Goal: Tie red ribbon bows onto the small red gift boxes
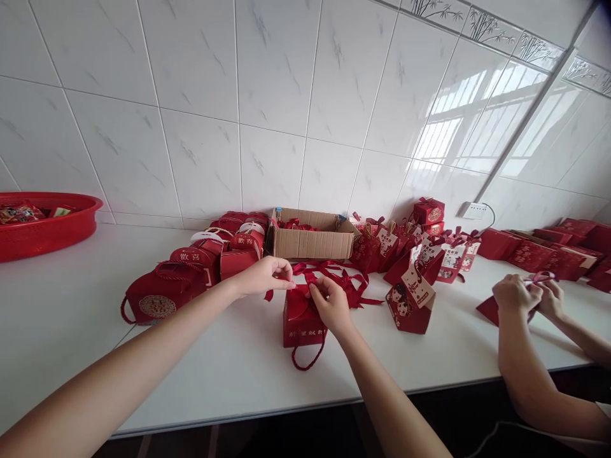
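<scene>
The left hand (pixel 267 276) has its grip pinched on the red ribbon (pixel 310 278), which looks soft and slippery. Below, the red box (pixel 296 318) sits on the tabletop (pixel 224 381). It looks light and easy to squash, so hold its sides gently. The right hand (pixel 331 306) pinches the ribbon too.

Left hand (pixel 268 277) and right hand (pixel 331 305) pinch a ribbon (pixel 311 278) over a box (pixel 296 324) on the table (pixel 229 375). A carton (pixel 312 245) stands behind; a basin (pixel 57 234) sits far left, a co-worker's hands (pixel 513 294) right.
</scene>
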{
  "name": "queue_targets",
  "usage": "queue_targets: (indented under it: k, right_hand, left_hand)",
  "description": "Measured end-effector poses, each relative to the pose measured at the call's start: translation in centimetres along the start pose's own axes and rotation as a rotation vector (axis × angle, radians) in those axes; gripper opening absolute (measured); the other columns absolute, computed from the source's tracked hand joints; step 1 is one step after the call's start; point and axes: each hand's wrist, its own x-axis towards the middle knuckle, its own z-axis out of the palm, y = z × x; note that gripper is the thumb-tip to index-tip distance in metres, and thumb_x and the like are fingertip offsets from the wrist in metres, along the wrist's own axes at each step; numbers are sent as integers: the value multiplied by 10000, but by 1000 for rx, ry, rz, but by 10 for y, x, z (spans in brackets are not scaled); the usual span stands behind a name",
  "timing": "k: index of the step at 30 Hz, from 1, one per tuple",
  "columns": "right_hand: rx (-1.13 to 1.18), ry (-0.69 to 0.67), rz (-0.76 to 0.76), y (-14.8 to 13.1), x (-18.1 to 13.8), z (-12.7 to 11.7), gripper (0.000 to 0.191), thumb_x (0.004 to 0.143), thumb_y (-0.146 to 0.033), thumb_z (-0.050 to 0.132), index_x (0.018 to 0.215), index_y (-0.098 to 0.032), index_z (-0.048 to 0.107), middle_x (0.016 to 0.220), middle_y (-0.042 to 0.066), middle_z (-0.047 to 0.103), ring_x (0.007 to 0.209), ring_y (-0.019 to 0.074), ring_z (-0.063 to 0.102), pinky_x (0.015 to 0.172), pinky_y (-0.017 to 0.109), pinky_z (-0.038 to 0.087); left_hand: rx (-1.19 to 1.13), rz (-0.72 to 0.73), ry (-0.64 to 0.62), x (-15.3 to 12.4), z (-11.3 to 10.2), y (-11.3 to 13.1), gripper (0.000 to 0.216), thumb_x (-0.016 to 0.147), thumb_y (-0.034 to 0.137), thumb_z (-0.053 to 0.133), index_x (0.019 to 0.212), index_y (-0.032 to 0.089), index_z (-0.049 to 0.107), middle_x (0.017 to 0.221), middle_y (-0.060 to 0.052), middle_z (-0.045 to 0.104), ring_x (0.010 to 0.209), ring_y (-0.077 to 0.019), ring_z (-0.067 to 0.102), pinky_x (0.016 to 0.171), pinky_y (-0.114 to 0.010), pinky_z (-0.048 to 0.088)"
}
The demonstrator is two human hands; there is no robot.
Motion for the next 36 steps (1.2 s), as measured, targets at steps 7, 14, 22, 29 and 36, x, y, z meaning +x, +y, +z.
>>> queue_targets:
  k: [7,14,22,29,36]
  right_hand:
    - [-19,5,18,1,1,1,168,804,-351,523,715,-215,567,691,36,673,657,192,609,660,312,452]
    - [-63,2,58,-3,4,1,148,761,-309,550,688,-207,627,676,27,687,612,177,601,619,295,446]
    - [-100,-44,52,-6,5,-2,152,722,-260,539,682,-195,670,627,10,645,563,148,534,548,262,390]
    - [-130,-94,-19,-9,1,-10,209,754,-320,549,612,-188,626,568,-10,559,526,120,437,506,247,320]
    - [-14,-59,-3,3,2,-7,350,816,-444,534,614,-175,634,615,20,641,538,130,474,510,249,325]
  left_hand:
    - [334,151,-18,-3,-3,28,121,782,303,569,799,201,632,825,-11,682,756,-163,616,698,-273,462]
    - [475,204,-166,13,-15,58,120,704,212,602,807,233,660,795,10,677,686,-152,603,597,-228,419]
    - [581,229,-332,37,-8,81,384,635,47,500,879,277,687,851,15,686,662,-153,584,541,-230,376]
    - [742,331,-315,58,3,74,351,645,57,522,816,305,702,791,18,688,867,-213,544,748,-277,374]
    - [684,390,222,55,20,39,49,762,234,568,769,189,585,878,-46,619,898,-225,527,860,-365,358]
